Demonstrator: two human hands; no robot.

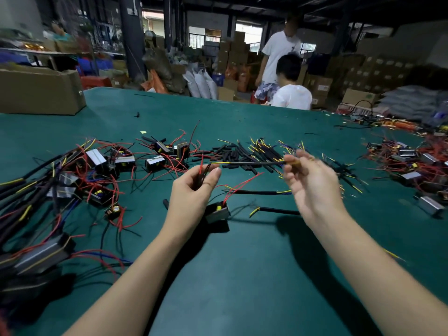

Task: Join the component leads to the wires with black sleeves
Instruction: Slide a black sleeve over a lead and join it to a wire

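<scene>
Above the table's near edge, the left hand pinches the component's red leads; the right hand pinches the sleeved wire. Align bare ends squarely, then twist firmly.

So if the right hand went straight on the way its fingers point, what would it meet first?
Probably the pile of black sleeves beyond the right hand; its fingers point up-left, though depth is unclear.

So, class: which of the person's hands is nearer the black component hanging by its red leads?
Left. The left hand pinches the red leads just above the component; the right hand is farther, holding a sleeved wire.
</scene>
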